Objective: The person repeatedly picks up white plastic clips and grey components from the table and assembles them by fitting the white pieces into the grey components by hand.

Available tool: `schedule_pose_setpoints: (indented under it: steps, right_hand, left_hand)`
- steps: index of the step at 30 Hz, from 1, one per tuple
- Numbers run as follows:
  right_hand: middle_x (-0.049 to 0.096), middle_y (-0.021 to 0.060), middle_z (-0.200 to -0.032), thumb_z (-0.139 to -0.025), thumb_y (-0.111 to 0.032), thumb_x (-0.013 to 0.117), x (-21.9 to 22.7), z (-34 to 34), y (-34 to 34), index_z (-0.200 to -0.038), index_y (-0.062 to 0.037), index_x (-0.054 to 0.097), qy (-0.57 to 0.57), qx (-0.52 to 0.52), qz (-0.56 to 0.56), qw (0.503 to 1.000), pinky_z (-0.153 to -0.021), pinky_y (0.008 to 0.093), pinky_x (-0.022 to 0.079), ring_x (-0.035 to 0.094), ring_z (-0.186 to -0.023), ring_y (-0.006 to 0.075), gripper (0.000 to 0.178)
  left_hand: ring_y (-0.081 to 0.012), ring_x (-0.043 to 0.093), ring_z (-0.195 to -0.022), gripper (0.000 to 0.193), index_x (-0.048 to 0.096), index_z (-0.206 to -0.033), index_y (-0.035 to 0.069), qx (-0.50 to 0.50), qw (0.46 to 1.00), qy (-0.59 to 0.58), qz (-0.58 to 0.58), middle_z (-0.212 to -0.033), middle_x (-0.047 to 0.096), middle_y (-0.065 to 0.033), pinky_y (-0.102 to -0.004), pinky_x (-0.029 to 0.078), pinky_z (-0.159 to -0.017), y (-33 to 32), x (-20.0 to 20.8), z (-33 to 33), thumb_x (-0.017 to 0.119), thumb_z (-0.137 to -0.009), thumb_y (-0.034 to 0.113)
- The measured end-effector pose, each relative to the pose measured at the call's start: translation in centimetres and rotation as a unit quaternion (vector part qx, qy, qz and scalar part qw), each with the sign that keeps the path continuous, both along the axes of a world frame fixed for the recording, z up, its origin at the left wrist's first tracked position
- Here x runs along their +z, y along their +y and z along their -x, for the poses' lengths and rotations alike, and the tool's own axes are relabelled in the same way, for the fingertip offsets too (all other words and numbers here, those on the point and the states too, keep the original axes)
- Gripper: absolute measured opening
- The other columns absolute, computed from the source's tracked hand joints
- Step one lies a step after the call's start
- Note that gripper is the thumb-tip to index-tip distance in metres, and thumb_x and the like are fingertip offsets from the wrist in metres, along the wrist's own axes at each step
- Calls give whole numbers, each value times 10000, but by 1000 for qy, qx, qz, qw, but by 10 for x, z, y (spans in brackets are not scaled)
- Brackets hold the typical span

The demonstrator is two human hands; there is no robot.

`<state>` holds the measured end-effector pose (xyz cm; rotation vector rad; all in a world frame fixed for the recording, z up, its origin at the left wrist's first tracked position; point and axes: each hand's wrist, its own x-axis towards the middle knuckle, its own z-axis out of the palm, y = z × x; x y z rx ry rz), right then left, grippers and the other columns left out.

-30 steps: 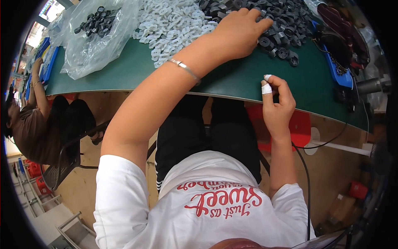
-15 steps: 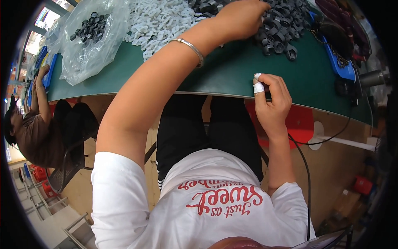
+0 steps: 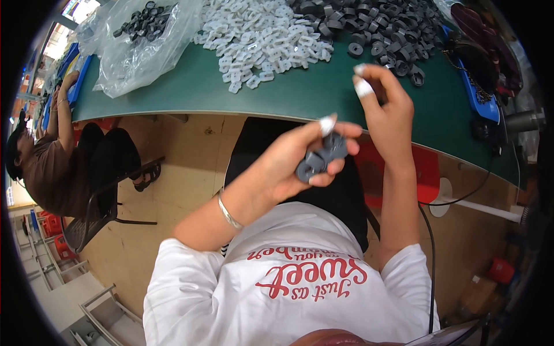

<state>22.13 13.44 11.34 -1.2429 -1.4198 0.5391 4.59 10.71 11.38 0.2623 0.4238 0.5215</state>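
My left hand (image 3: 294, 153), with a silver bangle at the wrist and white tape on the thumb, is in front of my lap below the table edge. Its fingers are closed around several dark grey plastic rings (image 3: 314, 161). Over the table's front edge, my right hand (image 3: 392, 109) has white tape on thumb and index finger. Those two tips stand slightly apart with nothing visible between them; the other fingers are curled. Just beyond it lies a heap of dark grey rings (image 3: 398, 37). Left of that heap spreads a pile of small whitish plastic pieces (image 3: 259, 43).
A clear plastic bag (image 3: 130, 72) with black round parts (image 3: 141, 23) lies at the table's (image 3: 190, 102) left. At the right are a blue tray (image 3: 485, 106) and a dark cable (image 3: 428, 248). Another person (image 3: 52, 173) sits at far left. A red stool (image 3: 424, 179) stands underneath.
My left hand has come back from the dark heap to in front of my lap, now with several rings in it. The right hand has moved slightly up and right.
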Motion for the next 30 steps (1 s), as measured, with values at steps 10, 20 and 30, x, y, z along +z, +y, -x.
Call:
schedule_pose_setpoints:
  steps: [10,20,30]
  right_hand:
    - [576,162,-1157,-811,-99,608,35,76,77,-1074,-15,588,-348,105,-200,910,-918,404,420,520,-1104,332,277]
    - [516,138,-1256,-849,-168,580,14,70,42,-1153,-37,548,-428,117,-93,891,-1026,446,308,419,-1215,353,333]
    - [480,156,-1357,-838,-204,636,16,61,23,-1231,-65,534,-414,113,-62,901,-1073,484,271,373,-1291,395,429]
  left_hand:
    - [-151,532,-691,393,472,-1255,-36,22,988,42,146,-982,585,-129,-218,445,-476,-72,-81,30,459,-991,255]
    - [-153,551,-718,374,493,-1263,8,47,975,8,218,-909,575,-94,-221,488,-521,-78,-116,38,391,-1000,253]
    - [-160,600,-798,314,529,-1228,0,73,983,44,161,-929,569,-96,-211,550,-596,-76,-114,47,529,-930,99]
